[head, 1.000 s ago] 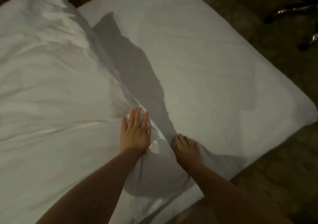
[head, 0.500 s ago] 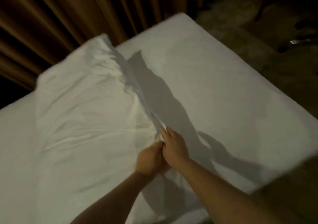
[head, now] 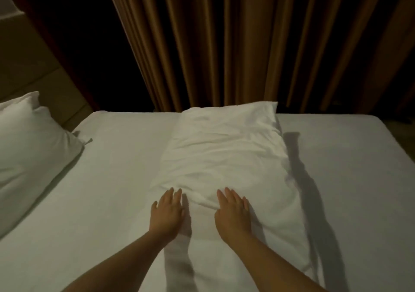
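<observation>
White pillowcase (head: 224, 157), stuffed plump, lay on bed (head: 112, 179), left hand (head: 167, 212) and right hand (head: 232, 215) pressed flat on it, fingers straight.

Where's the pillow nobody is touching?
In the head view, the spare pillow lies at the far left of the bed, apart from the wrinkled pillow that the left hand and right hand touch.

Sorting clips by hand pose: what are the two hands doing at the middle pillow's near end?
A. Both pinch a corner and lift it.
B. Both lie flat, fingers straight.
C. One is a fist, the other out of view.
B: the left hand and right hand lie palm-down and flat at the pillow, pinching nothing.
</observation>
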Available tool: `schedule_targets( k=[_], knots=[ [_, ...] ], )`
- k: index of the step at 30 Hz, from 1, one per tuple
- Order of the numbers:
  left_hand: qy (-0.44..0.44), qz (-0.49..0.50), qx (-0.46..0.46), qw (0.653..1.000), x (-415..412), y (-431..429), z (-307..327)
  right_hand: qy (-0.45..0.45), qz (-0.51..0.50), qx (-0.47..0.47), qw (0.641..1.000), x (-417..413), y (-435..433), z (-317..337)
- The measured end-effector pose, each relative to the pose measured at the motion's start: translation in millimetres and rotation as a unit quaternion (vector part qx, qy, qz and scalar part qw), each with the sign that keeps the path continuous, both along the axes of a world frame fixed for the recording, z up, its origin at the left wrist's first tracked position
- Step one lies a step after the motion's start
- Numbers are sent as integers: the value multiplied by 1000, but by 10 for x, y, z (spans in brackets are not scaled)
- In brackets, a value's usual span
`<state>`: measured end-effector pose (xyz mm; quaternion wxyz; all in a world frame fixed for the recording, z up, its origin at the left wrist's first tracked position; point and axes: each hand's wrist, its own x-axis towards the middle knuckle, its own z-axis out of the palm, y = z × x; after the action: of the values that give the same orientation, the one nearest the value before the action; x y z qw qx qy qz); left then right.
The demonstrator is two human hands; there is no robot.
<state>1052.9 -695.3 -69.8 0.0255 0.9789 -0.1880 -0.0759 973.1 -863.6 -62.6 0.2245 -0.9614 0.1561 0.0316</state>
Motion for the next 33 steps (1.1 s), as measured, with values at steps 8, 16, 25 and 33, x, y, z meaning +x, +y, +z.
schedule_targets(
  k=[8, 16, 25, 33],
  knots=[
    [25, 10, -40, 999, 876, -549, -299, 45, -73, -125, 988, 992, -215, -308],
    [124, 274, -15, 954, 1639, -651, -1357, 112, -327, -55, 937, 1429, -957, -1344],
    [181, 260, 52, 947, 1780, -675, -2598, 155, -247, -147, 945, 1650, -1094, -2520],
    [130, 264, 42, 955, 1796, -684, -2806, 115, -202, -153, 961, 1679, -1088, -2665]
  ],
)
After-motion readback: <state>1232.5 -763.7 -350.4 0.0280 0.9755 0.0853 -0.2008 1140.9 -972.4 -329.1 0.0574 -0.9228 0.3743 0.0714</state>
